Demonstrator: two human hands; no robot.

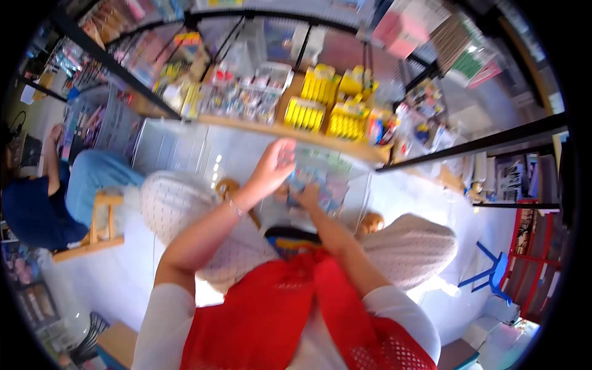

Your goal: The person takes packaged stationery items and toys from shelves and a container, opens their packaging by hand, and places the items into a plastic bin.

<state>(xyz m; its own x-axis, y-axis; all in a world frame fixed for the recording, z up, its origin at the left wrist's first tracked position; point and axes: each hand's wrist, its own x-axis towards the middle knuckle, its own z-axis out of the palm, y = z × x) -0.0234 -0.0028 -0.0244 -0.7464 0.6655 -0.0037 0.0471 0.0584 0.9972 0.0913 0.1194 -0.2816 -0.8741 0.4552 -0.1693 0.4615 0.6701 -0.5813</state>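
My left hand (275, 165) is raised near the shelf's wooden front edge, fingers loosely curved and apart, with nothing visible in it. Below and to its right, my right hand (307, 196) reaches down into a clear plastic bin (361, 196) on the floor between my legs. Small colourful packets (333, 185) in bluish and pinkish wrapping lie in the bin, touching or close to the right hand. Its fingertips are blurred among the packets, so any grip is hidden.
Ahead, a wooden shelf (246, 125) on black posts carries yellow packs (305, 114) and trays of small goods. A person in a dark top (37, 209) sits at left on a wooden stool (102, 228), beside a grey crate (120, 120). A blue stool (496, 274) is at right.
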